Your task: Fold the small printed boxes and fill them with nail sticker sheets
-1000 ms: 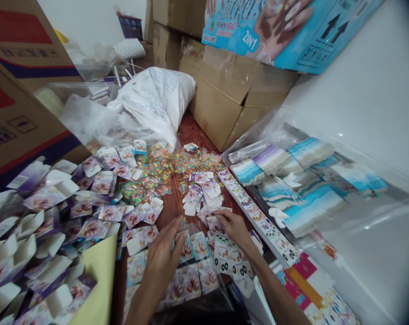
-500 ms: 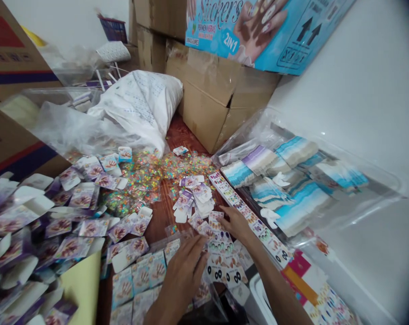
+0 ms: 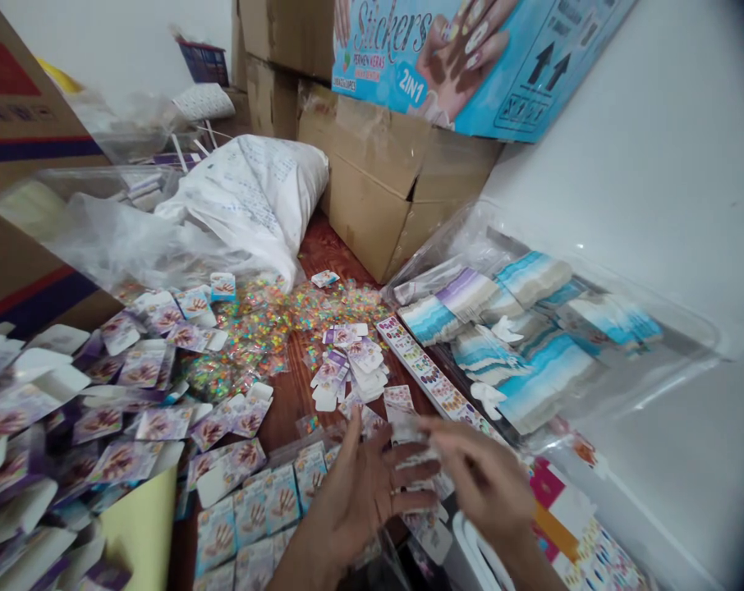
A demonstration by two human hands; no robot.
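My left hand (image 3: 378, 492) is held palm inward with its fingers spread, and nothing shows in its grasp. Beside it, my right hand (image 3: 486, 476) is smeared by motion, thumb and fingers pinched together. A pale, blurred piece, which looks like a nail sticker sheet (image 3: 406, 427), shows at its fingertips. Under and behind both hands lie more nail sticker sheets (image 3: 398, 398), partly hidden. Just beyond is a small pile of flattened purple-and-white boxes (image 3: 363, 361). A long strip of nail stickers (image 3: 418, 357) runs along the right side of them.
Rows of blue packed boxes (image 3: 249, 513) lie at front left, near a heap of open purple boxes (image 3: 131, 451). Small candy packets (image 3: 249, 328) spread behind. Plastic-wrapped stacks of blue cartons (image 3: 550, 369) stand at right. Large cardboard boxes (image 3: 372, 180) and a white sack (image 3: 254, 189) block the back.
My right hand has drawn back from the sticker sheets toward me, now with its fingers pinched. My left hand has turned from palm down to palm inward, its fingers spreading.
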